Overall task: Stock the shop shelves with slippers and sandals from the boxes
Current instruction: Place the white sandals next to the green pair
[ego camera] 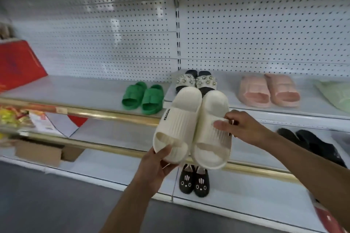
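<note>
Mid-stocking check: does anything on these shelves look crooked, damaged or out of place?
Nothing looks damaged. The green slippers, pink slippers and jewelled sandals sit paired on the top shelf. The cream slippers are not shelved yet: both hands hold them in front.

A pair of cream slides [193,128] at centre looks like matt moulded foam, ribbed across the straps. At twelve o'clock, the white pegboard back panel [265,28] is painted metal with a soft sheen. The gold shelf-edge strips [106,113] at nine o'clock are glossy. The green slides [143,98] look smooth and rubbery; the studded sandals [195,81] glint. At eight o'clock sits a dull brown cardboard box [40,152].
</note>
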